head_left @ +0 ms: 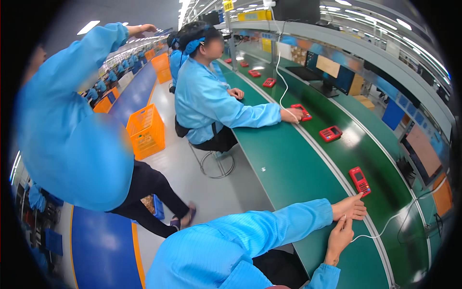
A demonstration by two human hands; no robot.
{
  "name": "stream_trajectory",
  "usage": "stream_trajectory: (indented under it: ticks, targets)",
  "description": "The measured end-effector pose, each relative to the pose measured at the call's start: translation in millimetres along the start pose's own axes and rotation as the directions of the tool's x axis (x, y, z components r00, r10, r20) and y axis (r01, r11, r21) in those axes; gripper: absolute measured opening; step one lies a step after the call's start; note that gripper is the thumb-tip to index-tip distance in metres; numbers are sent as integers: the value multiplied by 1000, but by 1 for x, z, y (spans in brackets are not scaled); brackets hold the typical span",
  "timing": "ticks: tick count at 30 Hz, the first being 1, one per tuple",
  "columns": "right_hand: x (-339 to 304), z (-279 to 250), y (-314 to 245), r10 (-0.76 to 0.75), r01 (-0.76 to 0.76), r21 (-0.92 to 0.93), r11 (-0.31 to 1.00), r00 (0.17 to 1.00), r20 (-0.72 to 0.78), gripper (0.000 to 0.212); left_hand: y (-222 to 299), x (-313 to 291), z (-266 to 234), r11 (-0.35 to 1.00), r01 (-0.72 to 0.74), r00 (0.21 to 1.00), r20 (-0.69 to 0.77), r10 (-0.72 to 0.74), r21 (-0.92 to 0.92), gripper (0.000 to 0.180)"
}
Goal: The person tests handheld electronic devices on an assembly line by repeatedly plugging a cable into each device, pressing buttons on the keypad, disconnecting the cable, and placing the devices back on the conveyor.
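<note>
Far left: a standing co-worker (77,139) in a blue jacket, one arm raised, with an orange crate (156,131) on the floor beyond.
Next seat: a seated co-worker (202,96), one hand (291,115) at a farther red terminal (304,111).
Between us: a middle red terminal (330,134) on the dark green belt (352,150), apart from anyone's hands.
My right hand: this hand (340,238) has thumb and forefinger pinched together, seemingly on the small pale end of a white cable.
My left hand: this one (350,208) is palm down, fingers loosely bent; I can't tell whether they grip anything underneath.
Nearest red terminal: this device (360,181) lies on the belt just beyond my left fingertips, touching or nearly so, keypad end toward me. I'd expect it light, stiff and a bit slippery; its long sides suit a hold, sparing the screen.
White cable: the lead (375,236) runs off rightward, thin and probably limp, best held right behind its end.
Far right: a tilted monitor (421,153).
</note>
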State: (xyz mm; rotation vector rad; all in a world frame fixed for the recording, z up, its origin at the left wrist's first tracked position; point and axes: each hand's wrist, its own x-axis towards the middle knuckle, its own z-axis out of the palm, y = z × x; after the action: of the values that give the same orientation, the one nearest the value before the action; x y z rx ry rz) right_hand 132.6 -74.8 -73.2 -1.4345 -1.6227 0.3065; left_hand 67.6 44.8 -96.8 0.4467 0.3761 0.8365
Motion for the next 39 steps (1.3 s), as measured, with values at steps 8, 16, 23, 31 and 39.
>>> stream_trajectory:
  ticks: [8, 16, 23, 31, 39]
  targets:
    - [6, -11, 2, 24, -24, -35, 999, 1000, -8, 28, -1, -14, 20, 991, -106, 993, -50, 110, 80, 59]
    - [5, -9, 1, 34, -35, -93, 995, 999, -16, 24, -3, -19, 17, 987, -136, 988, -60, 141, 85, 46]
    - [5, -8, 6, 56, -55, -128, 990, 998, 9, 22, -5, -18, 17, 989, -140, 988, -57, 143, 54, 40]
    - [9, -7, 5, 38, -38, -116, 993, 999, -1, 23, -3, -13, 16, 987, -151, 986, -61, 154, 51, 37]
    - [9, -14, 7, 41, -40, -120, 992, 999, 6, 25, -6, -13, 22, 988, -148, 986, -68, 151, 38, 37]
